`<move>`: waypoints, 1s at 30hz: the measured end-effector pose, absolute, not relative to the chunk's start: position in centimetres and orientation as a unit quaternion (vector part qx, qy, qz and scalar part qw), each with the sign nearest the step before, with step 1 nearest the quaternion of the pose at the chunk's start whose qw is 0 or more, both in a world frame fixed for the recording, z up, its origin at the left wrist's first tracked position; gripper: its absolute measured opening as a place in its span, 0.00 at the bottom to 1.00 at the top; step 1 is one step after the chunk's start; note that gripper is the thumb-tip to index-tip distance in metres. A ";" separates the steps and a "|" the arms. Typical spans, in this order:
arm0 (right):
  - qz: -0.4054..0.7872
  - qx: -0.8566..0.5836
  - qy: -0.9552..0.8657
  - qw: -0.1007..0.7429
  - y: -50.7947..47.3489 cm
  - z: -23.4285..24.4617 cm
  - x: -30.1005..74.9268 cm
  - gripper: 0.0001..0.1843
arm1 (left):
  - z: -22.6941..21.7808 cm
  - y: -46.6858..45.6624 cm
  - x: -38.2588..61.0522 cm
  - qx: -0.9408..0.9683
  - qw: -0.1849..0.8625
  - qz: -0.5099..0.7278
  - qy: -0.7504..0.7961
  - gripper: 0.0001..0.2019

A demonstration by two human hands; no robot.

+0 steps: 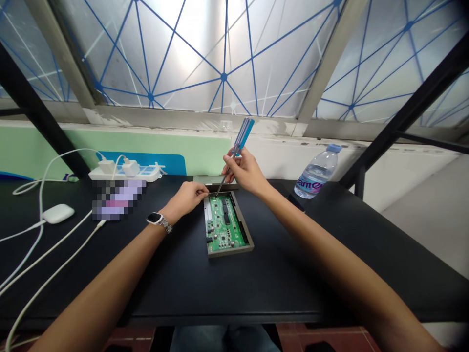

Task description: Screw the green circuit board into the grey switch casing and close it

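A green circuit board [219, 222] lies in a shallow grey metal case [249, 242] on the black table. My right hand [246, 170] grips a screwdriver [244, 134] with a blue and clear handle. The shaft slants down to the left, and its tip is at the board's far left corner; whether it sits on a screw is too small to tell. My left hand [187, 198], with a watch [157, 219] on the wrist, is closed in a pinch at the case's far left corner. What those fingertips hold, if anything, is hidden. Behind the case lies a flat grey panel [201, 181], partly covered by my hands.
A water bottle [317, 173] stands at the back right, with a dark flat object [295, 201] beside it. At left are a white power strip [146, 172] with chargers, a blurred-out phone [119, 200], a white earbud case [58, 213] and loose white cables [69, 238].
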State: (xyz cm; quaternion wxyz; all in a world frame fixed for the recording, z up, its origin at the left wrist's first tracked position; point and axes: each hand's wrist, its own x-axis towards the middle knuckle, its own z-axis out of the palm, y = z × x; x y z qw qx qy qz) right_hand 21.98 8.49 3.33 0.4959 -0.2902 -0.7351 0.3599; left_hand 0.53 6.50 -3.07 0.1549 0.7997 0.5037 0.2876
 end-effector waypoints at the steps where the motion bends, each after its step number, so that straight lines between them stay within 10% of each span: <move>1: 0.358 -0.291 -0.735 0.496 8.4 3.3 21.9 0.16 | -3.0 6.3 0.9 0.800 0.157 0.291 0.501 0.10; 30: 0.337 -0.314 -0.737 0.494 8.2 3.0 21.3 0.17 | -2.6 5.0 2.7 0.825 0.142 0.307 0.452 0.11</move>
